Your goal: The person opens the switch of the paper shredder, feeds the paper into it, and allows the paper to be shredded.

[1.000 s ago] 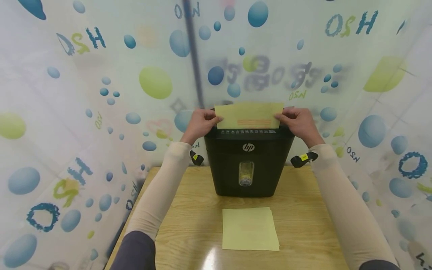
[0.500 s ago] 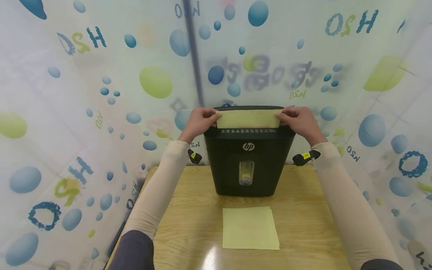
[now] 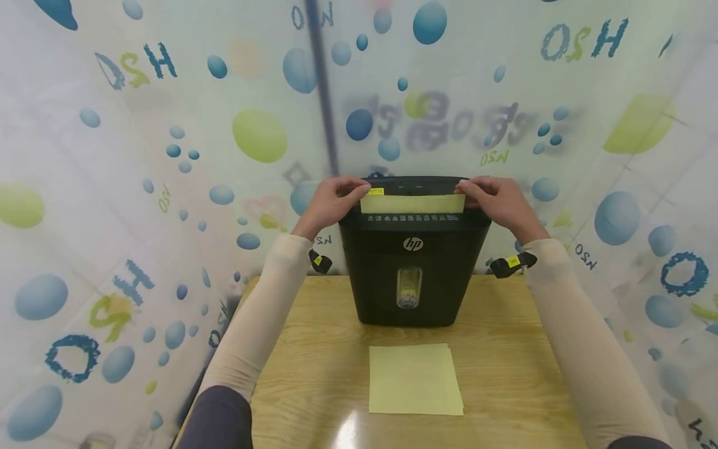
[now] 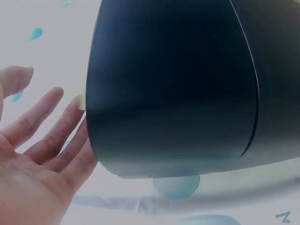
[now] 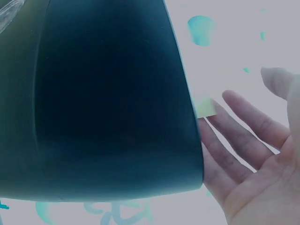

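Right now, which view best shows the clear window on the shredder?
The head view: the whole window shows, unobstructed, on the front of the shredder. The right wrist view catches only a glossy sliver, apparently its edge; the left wrist view shows dark casing, no window.

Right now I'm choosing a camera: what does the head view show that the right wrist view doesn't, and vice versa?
Head only: the left hand, the pale yellow rectangular paper stack and the wood-grain tabletop.
Right wrist only: the palm side of the right hand.
Both: that hand, the black plastic shredder and its clear window, cropped in the wrist view.
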{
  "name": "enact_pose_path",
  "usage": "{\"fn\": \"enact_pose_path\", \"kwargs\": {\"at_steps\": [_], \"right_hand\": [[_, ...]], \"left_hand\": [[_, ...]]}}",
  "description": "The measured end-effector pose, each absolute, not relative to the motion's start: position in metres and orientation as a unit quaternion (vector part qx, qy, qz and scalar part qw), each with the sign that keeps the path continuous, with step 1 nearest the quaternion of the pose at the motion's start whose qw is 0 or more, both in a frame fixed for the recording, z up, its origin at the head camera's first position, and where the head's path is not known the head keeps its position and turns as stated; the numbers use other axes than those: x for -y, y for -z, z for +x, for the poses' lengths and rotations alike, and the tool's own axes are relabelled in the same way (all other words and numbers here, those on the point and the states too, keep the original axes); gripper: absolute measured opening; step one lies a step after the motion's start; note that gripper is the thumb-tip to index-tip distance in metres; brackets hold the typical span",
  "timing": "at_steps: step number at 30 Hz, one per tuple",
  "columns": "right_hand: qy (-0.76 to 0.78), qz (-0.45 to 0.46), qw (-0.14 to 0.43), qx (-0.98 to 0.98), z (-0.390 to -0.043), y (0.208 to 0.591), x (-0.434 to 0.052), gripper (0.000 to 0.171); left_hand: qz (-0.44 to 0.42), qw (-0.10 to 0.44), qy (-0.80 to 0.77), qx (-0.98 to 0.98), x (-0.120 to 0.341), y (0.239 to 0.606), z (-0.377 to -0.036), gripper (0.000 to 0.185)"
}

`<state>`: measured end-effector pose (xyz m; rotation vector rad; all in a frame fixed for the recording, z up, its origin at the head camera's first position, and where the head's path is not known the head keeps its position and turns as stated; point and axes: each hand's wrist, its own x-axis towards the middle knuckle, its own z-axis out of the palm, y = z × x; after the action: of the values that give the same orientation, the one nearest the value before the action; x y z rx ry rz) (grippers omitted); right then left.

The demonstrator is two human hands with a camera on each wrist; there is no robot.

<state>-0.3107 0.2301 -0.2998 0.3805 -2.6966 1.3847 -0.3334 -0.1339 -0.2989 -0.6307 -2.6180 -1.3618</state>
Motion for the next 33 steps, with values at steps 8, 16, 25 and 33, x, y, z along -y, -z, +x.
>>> {"fn": "enact_pose_path", "kwargs": {"at_steps": [8, 16, 25, 33], "right_hand": [[-0.419, 0.161, 0.066, 0.891, -0.301, 0.302, -0.234, 0.059], [-0.414, 0.205, 0.104, 0.881, -0.293, 0.316, -0.241, 0.058], [-0.358, 0.202, 0.14, 0.901, -0.282, 0.338, -0.25, 0.08], [-0.337, 0.182, 0.144, 0.913, -0.271, 0.363, -0.256, 0.102]], "left_hand": [[-0.23, 0.086, 0.461, 0.853, 0.141, 0.301, -0.327, 0.045], [-0.263, 0.134, 0.458, 0.838, 0.153, 0.319, -0.319, 0.051], [-0.275, 0.196, 0.408, 0.848, 0.163, 0.346, -0.314, 0.075], [-0.262, 0.241, 0.39, 0.85, 0.166, 0.384, -0.305, 0.091]]}}
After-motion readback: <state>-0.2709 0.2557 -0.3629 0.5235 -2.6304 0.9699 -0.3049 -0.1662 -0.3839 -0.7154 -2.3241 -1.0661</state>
